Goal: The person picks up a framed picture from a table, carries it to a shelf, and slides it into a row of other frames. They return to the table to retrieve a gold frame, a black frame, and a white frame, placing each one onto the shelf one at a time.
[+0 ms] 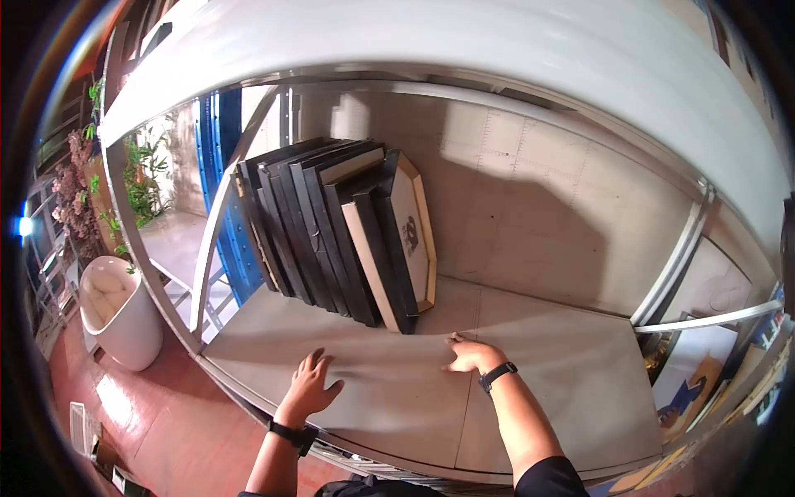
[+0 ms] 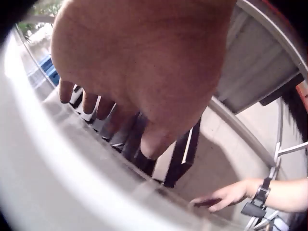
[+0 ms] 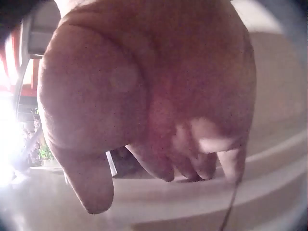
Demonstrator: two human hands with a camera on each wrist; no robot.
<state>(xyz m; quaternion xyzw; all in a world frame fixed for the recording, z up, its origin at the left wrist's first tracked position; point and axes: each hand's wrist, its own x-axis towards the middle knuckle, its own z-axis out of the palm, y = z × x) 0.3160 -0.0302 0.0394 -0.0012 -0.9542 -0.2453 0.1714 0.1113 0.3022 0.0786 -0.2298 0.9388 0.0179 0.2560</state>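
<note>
Several dark-edged frames (image 1: 310, 232) lean in a row on the left part of a grey shelf (image 1: 546, 373); the rightmost (image 1: 418, 232) shows a pale face with a wooden edge. The left hand (image 1: 306, 389) is over the front of the shelf, fingers spread, holding nothing. To its right, the right hand (image 1: 474, 356) is at the shelf surface near the base of the row, fingers partly bent and nothing in its grasp. In the left wrist view the palm (image 2: 139, 62) hides part of the frames (image 2: 180, 154). The right wrist view is mostly filled by the right palm (image 3: 149, 91).
White posts and a beam (image 1: 464, 50) surround the shelf, with a board panel (image 1: 513, 207) behind. A white tub-shaped container (image 1: 124, 323) stands on the red floor at the left, near plants (image 1: 145, 182). Pictures (image 1: 696, 373) stand at the right.
</note>
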